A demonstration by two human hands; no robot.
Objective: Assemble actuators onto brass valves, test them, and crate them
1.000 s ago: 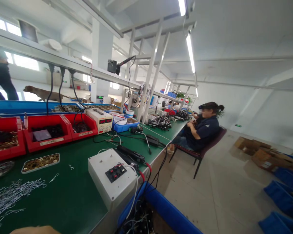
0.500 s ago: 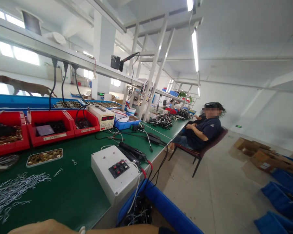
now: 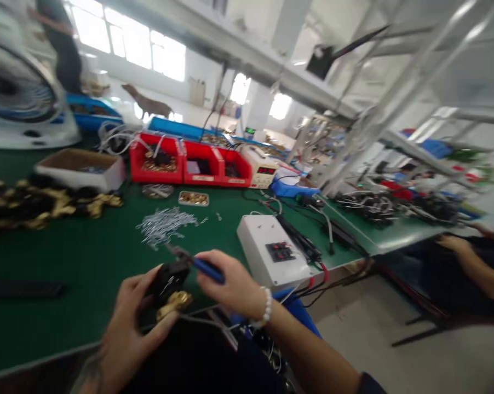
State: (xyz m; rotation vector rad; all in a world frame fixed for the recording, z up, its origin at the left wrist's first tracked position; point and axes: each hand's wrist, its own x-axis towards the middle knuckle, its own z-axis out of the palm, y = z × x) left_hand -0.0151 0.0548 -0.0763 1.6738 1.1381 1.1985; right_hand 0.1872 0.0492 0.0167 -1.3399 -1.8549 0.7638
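My left hand (image 3: pixel 126 323) is closed round a valve with a black housing (image 3: pixel 170 280) and a brass body, low over the near edge of the green bench. A thin grey cable runs off it to the right. In my right hand (image 3: pixel 234 287) is a pair of pliers (image 3: pixel 209 269) with blue handles; its jaws reach to the top of the black housing, though blur hides whether they touch. Beyond both hands lies a loose pile of bent wire clips (image 3: pixel 165 224). A small tray (image 3: pixel 194 205) of brass pieces is behind the pile.
Right of my hands stands a white switch box (image 3: pixel 253 241), with a blue bin (image 3: pixel 300 317) below the edge. Red bins (image 3: pixel 159 178) and a power supply (image 3: pixel 267 171) line the back. Brass-and-black parts (image 3: pixel 53 202) and a fan (image 3: pixel 21 98) are left. A seated person (image 3: pixel 469 262) is right.
The view has swung left and down. Both hands now show, with the valve and pliers in them; before, only part of a forearm and hand showed at the bottom edge.
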